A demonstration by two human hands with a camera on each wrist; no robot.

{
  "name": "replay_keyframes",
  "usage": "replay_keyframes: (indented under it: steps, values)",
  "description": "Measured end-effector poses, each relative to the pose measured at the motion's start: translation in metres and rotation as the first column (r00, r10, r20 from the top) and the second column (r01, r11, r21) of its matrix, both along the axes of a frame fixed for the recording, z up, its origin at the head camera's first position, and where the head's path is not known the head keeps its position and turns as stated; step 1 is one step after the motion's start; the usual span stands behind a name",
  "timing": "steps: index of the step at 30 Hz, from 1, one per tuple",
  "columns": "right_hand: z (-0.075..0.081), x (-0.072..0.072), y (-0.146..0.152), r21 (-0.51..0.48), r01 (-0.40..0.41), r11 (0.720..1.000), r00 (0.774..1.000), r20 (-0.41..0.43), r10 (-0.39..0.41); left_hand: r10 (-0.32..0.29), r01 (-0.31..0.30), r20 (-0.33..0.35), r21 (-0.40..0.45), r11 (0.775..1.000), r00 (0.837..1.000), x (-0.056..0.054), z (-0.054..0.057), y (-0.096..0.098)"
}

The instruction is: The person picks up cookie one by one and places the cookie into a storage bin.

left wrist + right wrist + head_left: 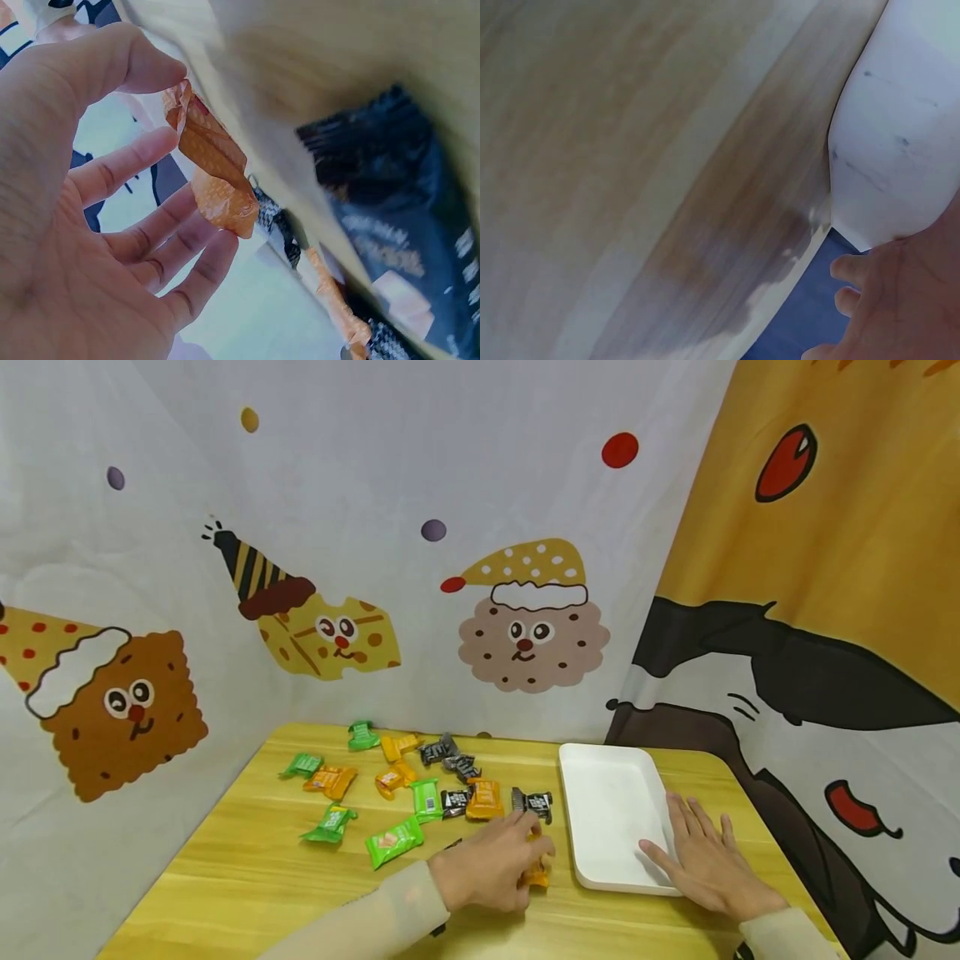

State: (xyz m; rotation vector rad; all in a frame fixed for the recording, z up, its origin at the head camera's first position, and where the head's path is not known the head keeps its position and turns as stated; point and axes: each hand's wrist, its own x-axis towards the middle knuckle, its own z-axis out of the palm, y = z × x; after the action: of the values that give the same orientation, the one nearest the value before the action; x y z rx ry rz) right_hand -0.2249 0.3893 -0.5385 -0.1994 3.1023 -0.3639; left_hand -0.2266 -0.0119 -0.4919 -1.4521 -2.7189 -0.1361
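Note:
My left hand [495, 864] is low over the table, left of the white tray [611, 810], its fingers curled around an orange wrapped snack [537, 875]. In the left wrist view, thumb and fingertips meet the edges of that crinkled orange packet [217, 157]. A black packet [397, 225] lies close by, mostly covered by the left arm in the head view. My right hand [708, 864] rests with fairly straight, spread fingers at the tray's right edge, thumb over its rim. The right wrist view catches only part of this hand [907, 300] against the tray.
Green packets [395, 842], orange packets [331, 782] and black packets [438, 749] are scattered over the left and middle of the wooden table [225, 868]. One black packet [536, 804] lies just left of the tray. A printed curtain [360, 460] hangs behind the table.

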Motion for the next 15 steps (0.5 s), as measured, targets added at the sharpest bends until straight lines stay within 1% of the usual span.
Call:
replay_keyframes:
  steps: [4,8,10,15]
  values:
    - [0.002,0.001,0.000,-0.011,0.002,1.000,1.000,0.008,-0.002,0.007,-0.005,-0.032,0.038,0.999,0.999,-0.006,0.007,0.003]
    - [0.004,0.002,-0.002,-0.016,-0.004,1.000,1.000,0.004,0.004,0.012,-0.008,-0.042,0.090,0.996,0.999,-0.012,0.013,0.008]
    - [0.004,0.003,-0.002,-0.016,-0.004,1.000,1.000,0.006,0.004,0.015,-0.009,-0.053,0.113,0.994,0.999,-0.015,0.015,0.012]
    - [0.004,0.003,-0.001,-0.007,0.003,1.000,1.000,0.016,-0.003,0.021,-0.013,-0.049,0.157,0.987,0.999,-0.022,0.021,0.028]
